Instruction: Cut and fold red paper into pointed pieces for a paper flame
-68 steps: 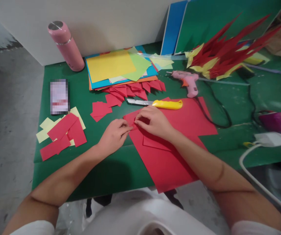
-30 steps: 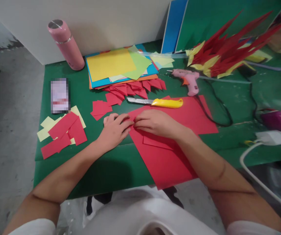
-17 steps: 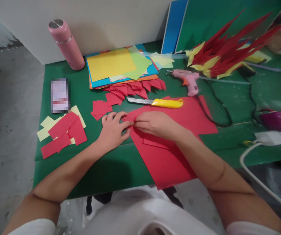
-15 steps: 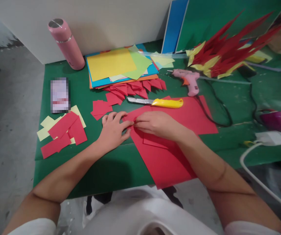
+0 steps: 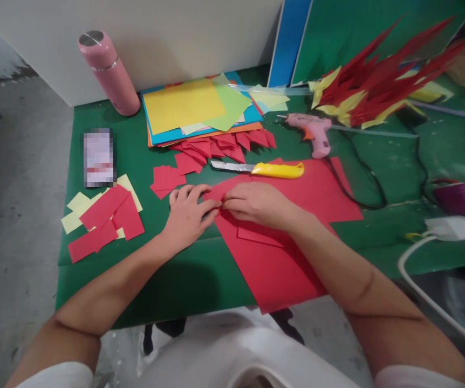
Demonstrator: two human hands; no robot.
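Note:
My left hand (image 5: 189, 214) lies on the table, its forefinger and thumb closing at the edge of a small red piece of paper (image 5: 223, 198). The other fingers rest curled on the green surface. From the other side, my right hand (image 5: 257, 203) pinches the same small piece, fingers pressed together. Most of that piece is hidden by the fingertips. Beneath the right hand lie a large red paper sheet (image 5: 273, 275) and a smaller red rectangle (image 5: 257, 233). Just beyond the hands is a utility knife (image 5: 277, 170) with a yellow handle, its blade out.
Red and pale yellow paper pieces (image 5: 107, 215) lie left, below a blurred-out phone-like object (image 5: 98, 157). Behind are a pink bottle (image 5: 113, 75), coloured paper (image 5: 184, 105) and folded red pieces (image 5: 220, 144). A corded pink glue gun (image 5: 311, 131) and a red-yellow paper flame (image 5: 378, 81) stand right.
Almost nothing differs. Both hands stay at the same spot on the small red paper, with only a very slight shift of the fingers and of the view.

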